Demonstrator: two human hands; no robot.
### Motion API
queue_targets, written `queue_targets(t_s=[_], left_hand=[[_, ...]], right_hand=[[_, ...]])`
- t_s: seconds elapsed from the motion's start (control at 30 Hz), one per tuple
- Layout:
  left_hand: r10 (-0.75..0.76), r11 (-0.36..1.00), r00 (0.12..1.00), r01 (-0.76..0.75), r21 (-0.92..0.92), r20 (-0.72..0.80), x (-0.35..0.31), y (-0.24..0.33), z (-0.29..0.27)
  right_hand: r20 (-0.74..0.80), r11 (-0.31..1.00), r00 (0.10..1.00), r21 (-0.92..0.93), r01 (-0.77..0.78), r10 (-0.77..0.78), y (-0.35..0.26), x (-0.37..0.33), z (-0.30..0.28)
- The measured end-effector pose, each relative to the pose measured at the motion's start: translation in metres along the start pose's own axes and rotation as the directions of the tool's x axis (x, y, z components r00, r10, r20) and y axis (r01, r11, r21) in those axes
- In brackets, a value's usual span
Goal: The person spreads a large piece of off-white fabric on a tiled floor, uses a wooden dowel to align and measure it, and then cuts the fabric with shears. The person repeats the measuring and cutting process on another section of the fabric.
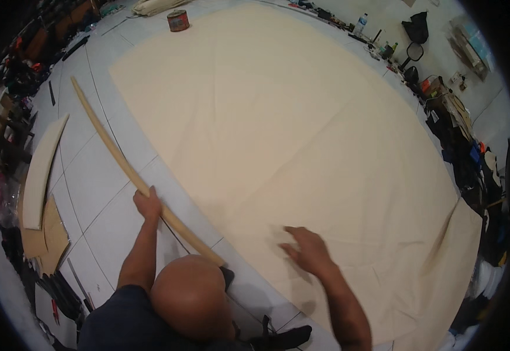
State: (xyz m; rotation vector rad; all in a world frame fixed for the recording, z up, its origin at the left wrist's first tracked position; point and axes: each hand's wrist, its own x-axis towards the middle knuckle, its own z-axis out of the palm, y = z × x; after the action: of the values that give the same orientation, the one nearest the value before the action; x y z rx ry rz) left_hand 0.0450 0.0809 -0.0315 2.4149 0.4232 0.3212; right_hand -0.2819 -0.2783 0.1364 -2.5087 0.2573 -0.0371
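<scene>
My left hand [148, 204] is closed around a long, narrow tan strip [113, 146] that looks like wood. The strip runs from the far left down toward my bent knee, beside the edge of a large cream cloth sheet [266, 123]. My right hand [308, 250] is over the near part of the cloth with its thumb and fingers apart, holding nothing. Whether its fingertips touch the cloth I cannot tell. Faint creases cross the sheet, and its near right corner is rucked into folds.
White floor tiles [94, 196] show left of the cloth. A red tin [178, 21] stands at its far left edge. Cream and brown flat pieces [47, 175] lie at the left. Bags and clutter [465, 158] line the right wall, with a plastic bottle [361, 24] farther back.
</scene>
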Motion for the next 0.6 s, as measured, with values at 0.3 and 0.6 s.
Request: queue_targets(t_s=[0.3, 0.6], left_hand=[[0.655, 0.695, 0.443, -0.037, -0.718, 0.612, -0.194, 0.108, 0.005], [0.875, 0.484, 0.21, -0.361, -0.797, 0.436, -0.216, 0.081, -0.006]], right_hand=[[-0.077, 0.976, 0.981, 0.144, -0.165, 0.177, -0.08, 0.097, 0.079], [-0.296, 0.784, 0.741, 0.047, -0.619, 0.602, 0.017, 0.037, 0.04]])
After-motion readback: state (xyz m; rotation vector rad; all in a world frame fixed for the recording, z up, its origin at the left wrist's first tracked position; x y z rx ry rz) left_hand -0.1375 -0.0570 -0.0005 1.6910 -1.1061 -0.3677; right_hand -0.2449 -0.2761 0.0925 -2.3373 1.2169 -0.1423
